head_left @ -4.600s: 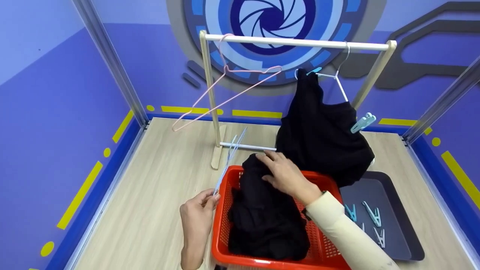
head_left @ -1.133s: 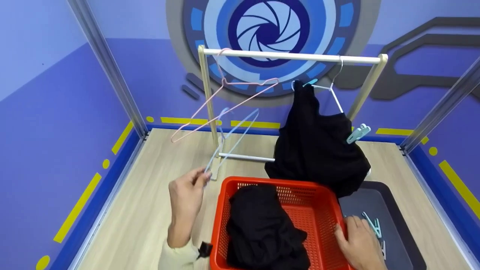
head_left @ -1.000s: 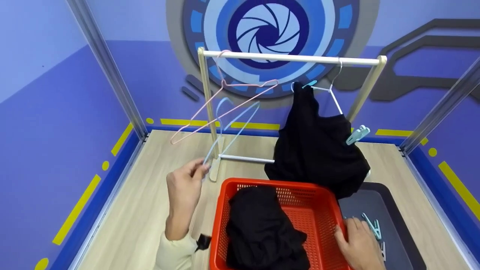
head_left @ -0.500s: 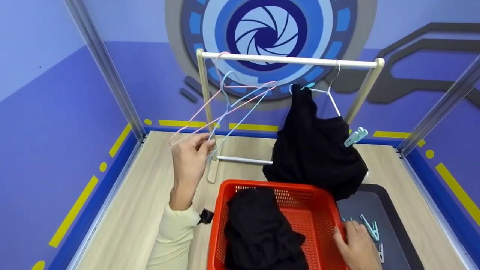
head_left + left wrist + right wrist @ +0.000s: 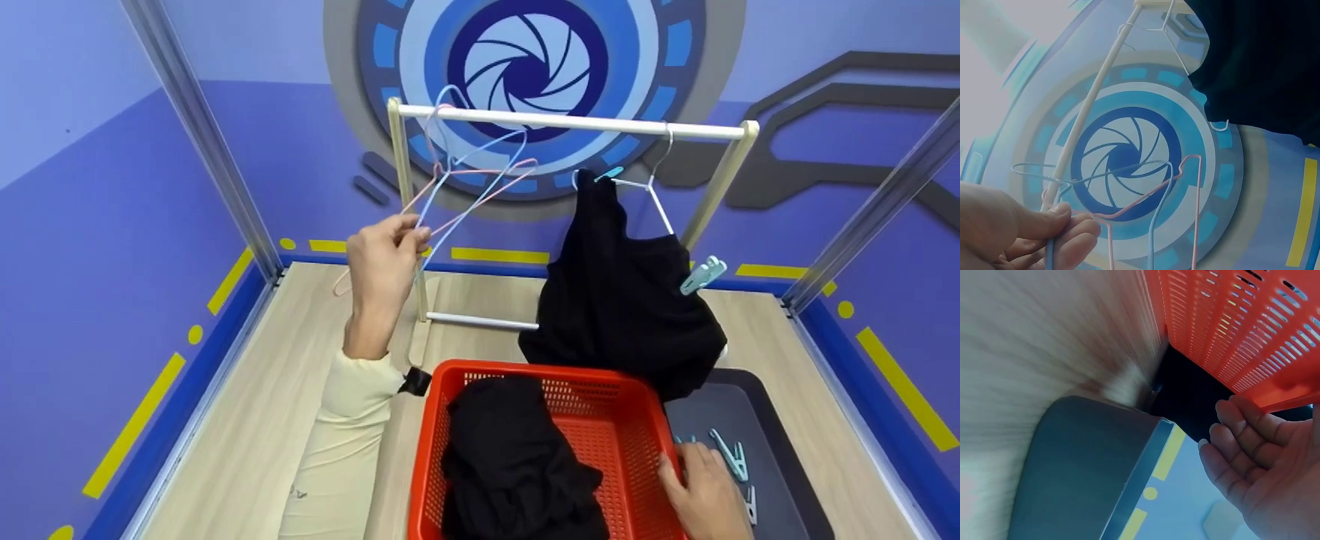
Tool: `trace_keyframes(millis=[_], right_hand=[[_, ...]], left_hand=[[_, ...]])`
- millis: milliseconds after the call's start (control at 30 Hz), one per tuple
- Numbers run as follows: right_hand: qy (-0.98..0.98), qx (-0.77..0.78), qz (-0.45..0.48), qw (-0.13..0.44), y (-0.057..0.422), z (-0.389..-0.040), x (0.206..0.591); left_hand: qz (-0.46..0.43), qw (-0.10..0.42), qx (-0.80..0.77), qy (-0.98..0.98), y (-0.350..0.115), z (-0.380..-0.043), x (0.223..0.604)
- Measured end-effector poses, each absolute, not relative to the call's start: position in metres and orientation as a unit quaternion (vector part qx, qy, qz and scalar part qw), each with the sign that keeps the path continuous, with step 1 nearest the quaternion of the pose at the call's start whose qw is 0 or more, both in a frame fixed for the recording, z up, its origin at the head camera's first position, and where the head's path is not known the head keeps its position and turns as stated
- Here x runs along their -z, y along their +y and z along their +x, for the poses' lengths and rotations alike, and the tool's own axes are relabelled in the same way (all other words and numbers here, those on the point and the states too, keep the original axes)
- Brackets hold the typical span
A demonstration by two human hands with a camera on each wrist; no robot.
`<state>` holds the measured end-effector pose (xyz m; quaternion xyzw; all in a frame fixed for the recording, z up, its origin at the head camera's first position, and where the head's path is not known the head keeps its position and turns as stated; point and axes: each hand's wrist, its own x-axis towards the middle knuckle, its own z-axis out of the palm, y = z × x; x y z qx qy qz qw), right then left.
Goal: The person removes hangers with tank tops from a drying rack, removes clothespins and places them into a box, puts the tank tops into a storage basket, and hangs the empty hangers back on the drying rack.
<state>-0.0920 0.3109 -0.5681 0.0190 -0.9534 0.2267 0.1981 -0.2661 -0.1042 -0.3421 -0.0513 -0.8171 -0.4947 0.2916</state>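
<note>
My left hand (image 5: 384, 262) pinches a light-blue wire clothes hanger (image 5: 480, 196) by its left arm, between thumb and fingers. The hanger is raised in front of the rack, its hook at the height of the top bar (image 5: 570, 121). A pink hanger (image 5: 517, 174) hangs from that bar, overlapped by the blue one. My right hand (image 5: 709, 491) holds the right rim of a red basket (image 5: 622, 379), thumb on the inner side and fingers outside. In the right wrist view those fingers (image 5: 1235, 444) are lightly bent. A crumpled black garment (image 5: 517, 457) lies in the basket.
A black garment (image 5: 630, 300) hangs from a white hanger (image 5: 660, 202) at the rack's right, with light-blue clothespins (image 5: 703, 276) on it. A grey tray (image 5: 780, 465) holding several clothespins (image 5: 729, 456) stands right of the basket. Patterned walls enclose the table.
My left hand has lifted the blue hanger from beside the basket up to the bar. My right hand has left the black garment and moved to the basket's right rim.
</note>
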Motion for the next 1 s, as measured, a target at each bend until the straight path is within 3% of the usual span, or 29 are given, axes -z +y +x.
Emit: trace_keyframes(millis=[233,500,767,1000], right_hand=[[-0.953,-0.233,0.014,0.192,0.31,-0.09,0.568],[-0.962,-0.244,-0.023,0.121,0.312,-0.091,0.56],[-0.961,-0.247,-0.024,0.12,0.313,-0.091,0.561],[-0.963,-0.253,-0.034,0.083,0.313,-0.093,0.56]], left_hand=[[-0.041,0.283,0.484,-0.827,-0.103,-0.271,0.349],[-0.045,0.276,0.487,-0.828,-0.104,-0.28,0.352],[-0.058,0.288,0.465,-0.835,-0.102,-0.281,0.354],[-0.063,0.283,0.464,-0.837,-0.105,-0.281,0.357]])
